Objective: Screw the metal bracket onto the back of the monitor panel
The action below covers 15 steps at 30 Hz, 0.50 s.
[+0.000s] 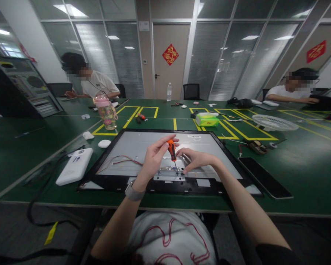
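Observation:
An orange-and-black screwdriver [172, 150] is held near its handle top by my left hand [153, 158], closed around it. Its shaft points down at a small circuit board [168, 168] near the front edge of a black-framed display panel [128, 148]. Beside the shaft is my right hand [198, 159], its thumb and forefinger apart, the thumb low by the board and the forefinger near the screwdriver. Whether that thumb presses on a small part cannot be made out. Thin coloured wires [124, 159] run from the board to the left across the panel's grey back.
Left of the panel lie a white power bank [75, 166], a white round case [104, 143] and a pink-lidded bottle [106, 113]. On the right are a black phone [264, 177] and a white fan grille [274, 122]. Behind stands a green tissue pack [207, 119]. Two people sit across the table.

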Motion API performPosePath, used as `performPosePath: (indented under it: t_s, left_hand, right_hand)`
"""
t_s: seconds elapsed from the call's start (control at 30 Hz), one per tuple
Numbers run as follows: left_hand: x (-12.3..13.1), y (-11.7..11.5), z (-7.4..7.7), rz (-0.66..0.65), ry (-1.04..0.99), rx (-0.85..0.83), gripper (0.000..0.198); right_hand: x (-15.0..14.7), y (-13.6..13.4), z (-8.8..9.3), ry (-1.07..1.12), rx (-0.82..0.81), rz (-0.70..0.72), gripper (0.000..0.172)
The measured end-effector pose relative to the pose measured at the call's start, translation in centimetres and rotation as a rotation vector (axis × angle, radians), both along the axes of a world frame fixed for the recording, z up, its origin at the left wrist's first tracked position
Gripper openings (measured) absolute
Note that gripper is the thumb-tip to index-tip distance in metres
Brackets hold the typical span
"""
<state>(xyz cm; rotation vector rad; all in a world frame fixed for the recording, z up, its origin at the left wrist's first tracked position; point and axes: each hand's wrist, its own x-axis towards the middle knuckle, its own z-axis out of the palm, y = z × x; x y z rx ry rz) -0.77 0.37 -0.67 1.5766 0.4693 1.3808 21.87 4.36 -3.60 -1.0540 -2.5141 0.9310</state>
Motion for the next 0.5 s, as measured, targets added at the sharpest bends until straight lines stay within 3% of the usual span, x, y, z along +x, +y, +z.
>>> performPosePath:
  t_s: [0.5]
  left_hand:
    - [-0.3,-1.1,0.3,0.021,0.031,0.006,0.032]
  right_hand:
    - [-0.4,-0.3,1.0,-0.056,-0.035,-0.008,0.064]
